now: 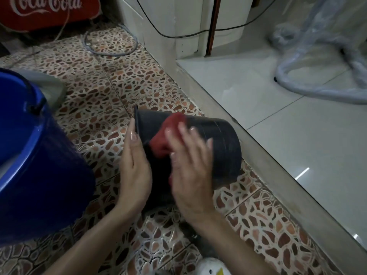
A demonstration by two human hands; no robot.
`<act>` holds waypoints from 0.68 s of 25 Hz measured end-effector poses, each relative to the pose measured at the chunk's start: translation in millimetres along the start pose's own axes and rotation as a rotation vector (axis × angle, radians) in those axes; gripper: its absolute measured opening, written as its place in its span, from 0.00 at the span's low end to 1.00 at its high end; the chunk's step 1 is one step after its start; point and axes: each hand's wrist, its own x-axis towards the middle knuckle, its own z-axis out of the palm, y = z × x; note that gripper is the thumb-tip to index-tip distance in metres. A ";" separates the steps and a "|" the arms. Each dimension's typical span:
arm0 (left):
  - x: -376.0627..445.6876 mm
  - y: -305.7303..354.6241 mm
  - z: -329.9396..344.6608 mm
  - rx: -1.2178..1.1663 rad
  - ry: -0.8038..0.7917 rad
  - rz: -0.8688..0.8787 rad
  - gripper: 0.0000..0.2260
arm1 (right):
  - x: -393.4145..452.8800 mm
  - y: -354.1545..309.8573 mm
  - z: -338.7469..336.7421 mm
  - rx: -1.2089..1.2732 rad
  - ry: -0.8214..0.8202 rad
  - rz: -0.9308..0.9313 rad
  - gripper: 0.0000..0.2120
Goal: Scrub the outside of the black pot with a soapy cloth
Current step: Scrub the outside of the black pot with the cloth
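Observation:
The black pot [224, 143] lies on its side above the patterned floor, its rim to the left and its base to the right. My left hand [134, 167] grips it at the rim end, thumb along the rim. My right hand [190, 165], blurred by motion, presses a red cloth [165, 133] flat against the pot's outer wall. Part of the cloth is hidden under the fingers and palm. No suds are visible on the cloth.
A blue bucket [35, 155] stands close at the left, a grey basin [49, 86] behind it. A raised step [258, 155] with pale tiles runs diagonally at the right. Cables [111, 52] and a red cooler [49, 10] are at the back, a plastic-wrapped stand [321, 76] at far right.

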 end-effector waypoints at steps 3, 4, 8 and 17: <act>-9.8 -1.4 0.0 0.037 -0.001 0.035 0.22 | -8.4 1.8 18.6 -0.135 -0.106 -0.013 0.24; -12.3 -1.2 0.5 0.034 -0.006 0.039 0.22 | -8.1 11.6 18.4 -0.163 -0.093 0.002 0.26; -13.6 -1.7 0.1 0.030 -0.010 -0.002 0.21 | 1.8 67.5 5.5 -0.180 0.038 0.217 0.23; -13.8 -10.2 -0.4 -0.001 0.000 0.005 0.22 | 5.8 59.6 -22.6 0.191 0.246 0.320 0.18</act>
